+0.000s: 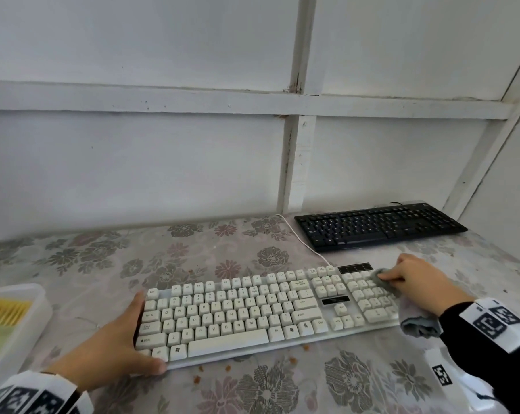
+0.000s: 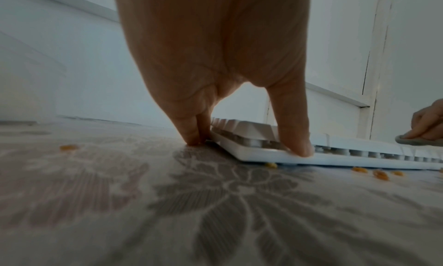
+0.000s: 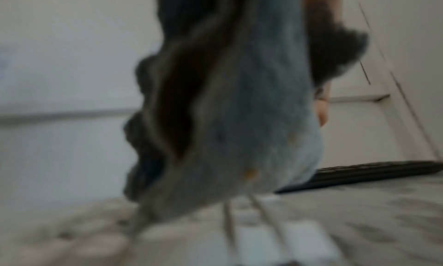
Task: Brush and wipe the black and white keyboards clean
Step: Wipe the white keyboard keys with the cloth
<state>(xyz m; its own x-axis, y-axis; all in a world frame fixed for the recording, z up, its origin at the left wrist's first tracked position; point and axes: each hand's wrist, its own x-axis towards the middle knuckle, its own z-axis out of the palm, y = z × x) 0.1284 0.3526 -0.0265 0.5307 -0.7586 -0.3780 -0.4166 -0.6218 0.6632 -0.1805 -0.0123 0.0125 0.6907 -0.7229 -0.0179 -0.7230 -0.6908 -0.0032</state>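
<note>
A white keyboard lies across the middle of a worktop covered in a grey and pink flowered cloth, its long side running from about 8 o'clock to 2 o'clock in the head view. The left hand braces the keyboard's left end: straight fingers press against the short edge, and the thumb lies along the front edge near the corner, so the grip is spread apart rather than clamped round it. At the keyboard's right end, the right hand has its fingers curled on a grey cloth, pressing it onto the upper keys of the number pad, while the rest of the cloth trails off the right edge toward the wrist. A black keyboard sits further back at 1 o'clock, near the white wall and apart from the white one. Small orange crumbs dot the worktop just in front of the white keyboard. A pale tray holding something yellow sits at 9 o'clock.
</note>
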